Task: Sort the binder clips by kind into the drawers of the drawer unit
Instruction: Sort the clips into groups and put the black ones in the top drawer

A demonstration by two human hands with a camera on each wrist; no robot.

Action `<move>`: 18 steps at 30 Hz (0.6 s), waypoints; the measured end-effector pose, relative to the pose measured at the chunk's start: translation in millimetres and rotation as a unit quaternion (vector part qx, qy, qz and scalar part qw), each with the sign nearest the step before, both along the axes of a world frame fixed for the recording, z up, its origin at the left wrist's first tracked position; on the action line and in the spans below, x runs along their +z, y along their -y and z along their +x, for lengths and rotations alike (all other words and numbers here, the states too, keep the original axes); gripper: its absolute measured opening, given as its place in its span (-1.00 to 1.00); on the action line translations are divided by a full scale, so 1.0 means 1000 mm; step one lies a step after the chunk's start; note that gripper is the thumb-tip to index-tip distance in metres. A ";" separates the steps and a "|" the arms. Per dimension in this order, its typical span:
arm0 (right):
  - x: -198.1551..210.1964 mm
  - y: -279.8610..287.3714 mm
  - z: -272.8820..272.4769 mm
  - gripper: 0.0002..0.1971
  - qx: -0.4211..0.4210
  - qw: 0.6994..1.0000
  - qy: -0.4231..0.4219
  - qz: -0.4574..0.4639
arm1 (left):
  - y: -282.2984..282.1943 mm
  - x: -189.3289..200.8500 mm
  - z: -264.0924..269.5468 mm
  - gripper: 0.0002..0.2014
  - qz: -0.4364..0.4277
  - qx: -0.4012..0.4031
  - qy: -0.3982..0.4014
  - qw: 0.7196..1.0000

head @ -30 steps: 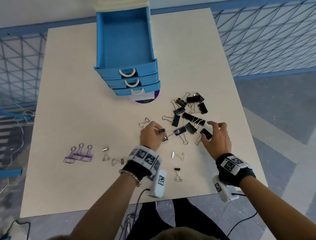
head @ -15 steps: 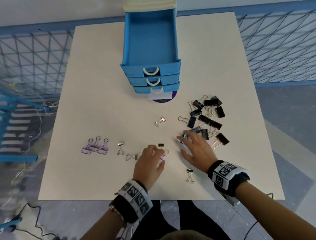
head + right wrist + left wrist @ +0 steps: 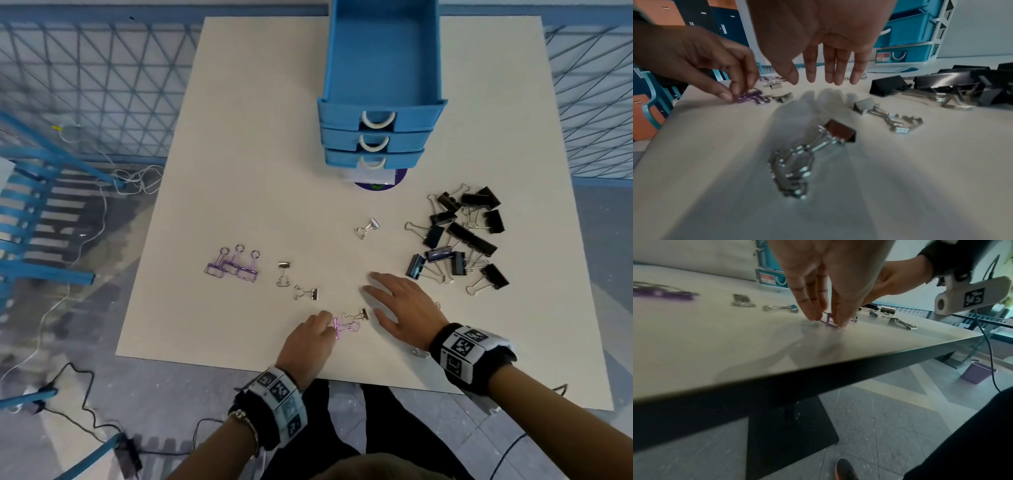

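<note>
My left hand [image 3: 313, 334] pinches a small purple binder clip [image 3: 344, 328] that lies on the table near its front edge; the pinch also shows on the purple clip [image 3: 749, 97] in the right wrist view. My right hand [image 3: 399, 306] hovers flat just right of it, fingers straight, holding nothing. A silver clip [image 3: 359, 314] lies between the two hands. A pile of black clips [image 3: 459, 236] sits at the right. Three purple clips [image 3: 233, 265] stand in a row at the left. The blue drawer unit [image 3: 380, 113] stands at the back with its top drawer pulled out.
Small silver clips lie scattered: one [image 3: 283, 273] and another [image 3: 306, 293] left of my hands, one [image 3: 367, 228] mid-table, and two [image 3: 813, 146] under my right wrist. The table's front edge [image 3: 818, 368] runs close below my left hand.
My left hand has drawn back from the black pile toward the front edge and now pinches a purple clip. My right hand has followed to the left and flattened out.
</note>
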State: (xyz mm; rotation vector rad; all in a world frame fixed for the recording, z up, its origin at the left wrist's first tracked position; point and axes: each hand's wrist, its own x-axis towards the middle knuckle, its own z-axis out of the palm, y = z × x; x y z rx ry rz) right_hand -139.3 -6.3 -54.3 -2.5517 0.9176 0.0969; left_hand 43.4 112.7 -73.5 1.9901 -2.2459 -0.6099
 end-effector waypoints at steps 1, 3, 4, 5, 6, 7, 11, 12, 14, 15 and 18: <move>0.000 -0.002 0.002 -0.57 -0.006 1.000 -0.003 -0.001 | -0.009 -0.001 0.009 -0.79 -0.003 0.010 -0.008 1.000; -0.001 -0.007 0.007 -0.56 -0.019 1.000 0.002 0.003 | -0.024 0.002 0.030 -0.78 -0.011 0.036 -0.030 0.999; -0.002 -0.009 0.009 -0.56 -0.024 1.000 0.004 0.004 | -0.031 0.004 0.042 -0.76 -0.013 0.059 -0.051 0.997; -0.003 -0.011 0.013 -0.56 -0.029 1.000 0.001 0.006 | -0.035 0.007 0.054 -0.74 -0.011 0.090 -0.073 0.993; -0.005 -0.013 0.016 -0.55 -0.034 0.999 0.000 0.005 | -0.037 0.010 0.067 -0.73 -0.010 0.117 -0.085 0.989; -0.005 -0.014 0.020 -0.55 -0.038 0.999 -0.001 0.007 | -0.038 0.012 0.078 -0.74 -0.018 0.142 -0.092 0.985; -0.001 -0.021 0.037 -0.58 -0.037 0.999 0.006 0.000 | -0.033 0.019 0.112 -0.80 -0.064 0.193 -0.113 0.973; 0.000 -0.024 0.043 -0.59 -0.024 1.000 0.007 -0.009 | -0.031 0.020 0.117 -0.83 -0.069 0.191 -0.122 0.972; 0.003 -0.029 0.058 -0.61 0.013 1.000 0.002 -0.026 | -0.028 0.021 0.124 -0.84 -0.081 0.177 -0.129 0.972; 0.003 -0.032 0.067 -0.62 0.035 0.999 0.000 -0.035 | -0.027 0.022 0.127 -0.83 -0.089 0.172 -0.129 0.973; 0.001 -0.045 0.095 -0.58 0.109 0.992 -0.017 -0.054 | -0.026 0.023 0.140 -0.86 -0.107 0.221 -0.121 0.962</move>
